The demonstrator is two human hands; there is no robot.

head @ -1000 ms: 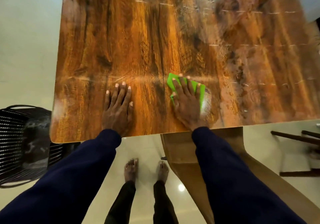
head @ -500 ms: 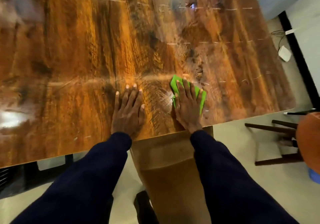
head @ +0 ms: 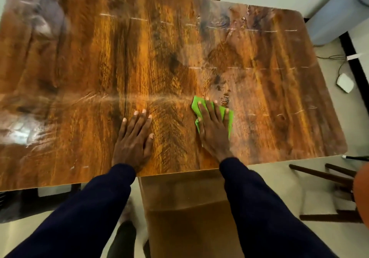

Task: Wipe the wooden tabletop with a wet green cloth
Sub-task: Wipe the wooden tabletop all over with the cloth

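Wooden tabletop (head: 79, 68) bears flat left hand (head: 133, 140); right hand (head: 214, 130) flattens green cloth (head: 229, 116).

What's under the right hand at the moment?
The right hand lies flat on the green cloth, pressing it to the tabletop. Green edges show around the fingers; the cloth's middle is covered.

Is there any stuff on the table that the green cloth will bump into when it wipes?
No. The right hand presses the green cloth flat on the tabletop, and only the left hand also rests on the wood, off to the cloth's left.
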